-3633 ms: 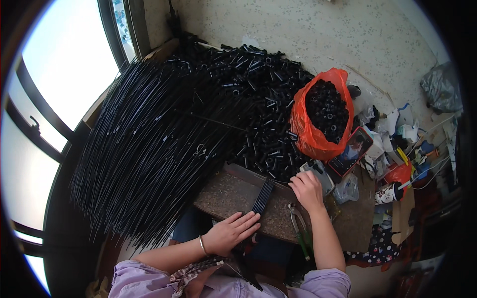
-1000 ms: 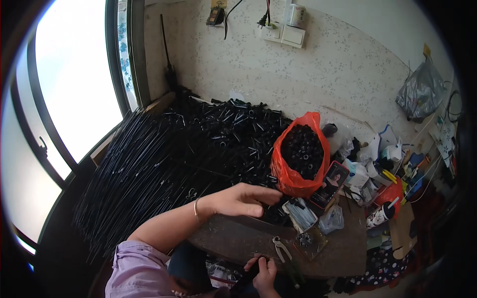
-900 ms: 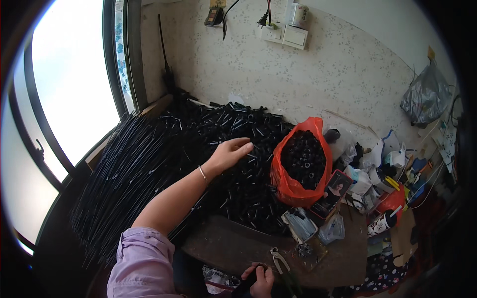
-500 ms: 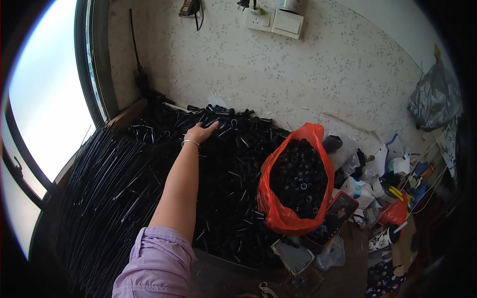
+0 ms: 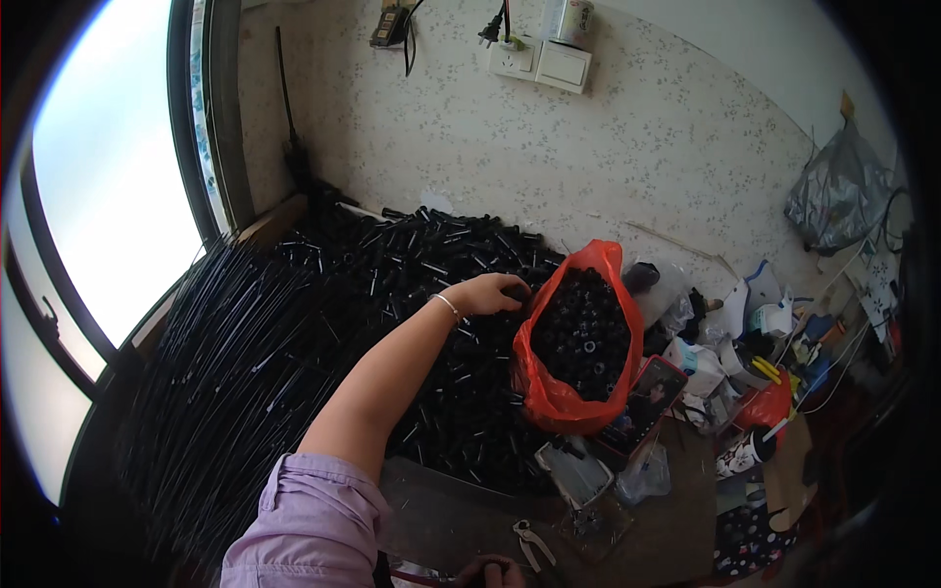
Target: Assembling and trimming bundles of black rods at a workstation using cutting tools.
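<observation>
Your left hand (image 5: 487, 292) curls down on the pile of short black tubes (image 5: 431, 257), which point every way, just beside the orange bag (image 5: 559, 397). Your right hand (image 5: 495, 571) peeks in low; its grip is unclear. Pliers (image 5: 530, 542) lie near. Long black rods (image 5: 225, 363) slant toward the window (image 5: 108, 196).

Daylight floods in from the overexposed window (image 5: 108, 196) at left; the speckled wall (image 5: 588, 167) is evenly lit. Fisheye bending and dark vignetting crowd the rim, perhaps hiding detail.
</observation>
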Demonstrator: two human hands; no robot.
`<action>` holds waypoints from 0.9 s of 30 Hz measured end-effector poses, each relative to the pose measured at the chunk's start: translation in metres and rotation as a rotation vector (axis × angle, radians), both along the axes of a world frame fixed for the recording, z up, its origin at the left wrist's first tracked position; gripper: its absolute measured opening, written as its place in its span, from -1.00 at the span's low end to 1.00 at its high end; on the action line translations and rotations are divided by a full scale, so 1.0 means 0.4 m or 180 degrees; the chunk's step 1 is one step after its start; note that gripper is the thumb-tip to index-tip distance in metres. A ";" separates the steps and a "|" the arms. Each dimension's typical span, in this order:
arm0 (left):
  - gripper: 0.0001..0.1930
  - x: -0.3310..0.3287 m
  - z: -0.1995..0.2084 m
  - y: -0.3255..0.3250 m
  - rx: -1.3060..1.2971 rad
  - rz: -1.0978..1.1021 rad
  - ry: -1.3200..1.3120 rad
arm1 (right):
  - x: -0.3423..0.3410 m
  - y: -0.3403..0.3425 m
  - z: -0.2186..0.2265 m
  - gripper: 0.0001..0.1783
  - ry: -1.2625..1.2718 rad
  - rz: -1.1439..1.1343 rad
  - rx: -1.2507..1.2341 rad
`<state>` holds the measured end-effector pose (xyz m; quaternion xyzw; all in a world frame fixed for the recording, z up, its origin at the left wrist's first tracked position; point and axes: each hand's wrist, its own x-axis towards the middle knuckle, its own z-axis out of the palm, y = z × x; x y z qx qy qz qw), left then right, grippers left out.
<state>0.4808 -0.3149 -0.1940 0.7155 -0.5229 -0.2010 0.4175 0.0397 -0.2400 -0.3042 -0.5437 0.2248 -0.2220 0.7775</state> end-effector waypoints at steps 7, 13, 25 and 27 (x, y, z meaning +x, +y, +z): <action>-0.50 -0.191 0.165 0.165 -0.0708 0.2004 0.0041 | -0.038 0.016 0.012 -0.80 -0.0130 -0.0055 0.0373; -0.84 -0.468 0.118 0.353 -0.1755 0.1788 -0.1425 | -0.055 0.061 0.050 -0.82 -0.0153 0.0106 0.0154; -0.89 -0.658 -0.203 0.446 -0.0061 0.1023 -0.1398 | -0.058 0.056 -0.055 -0.84 -0.0422 0.0077 0.0583; -0.85 -0.603 -0.176 0.398 0.0128 0.1804 -0.1322 | -0.059 0.051 -0.053 -0.84 -0.0519 -0.0024 0.0629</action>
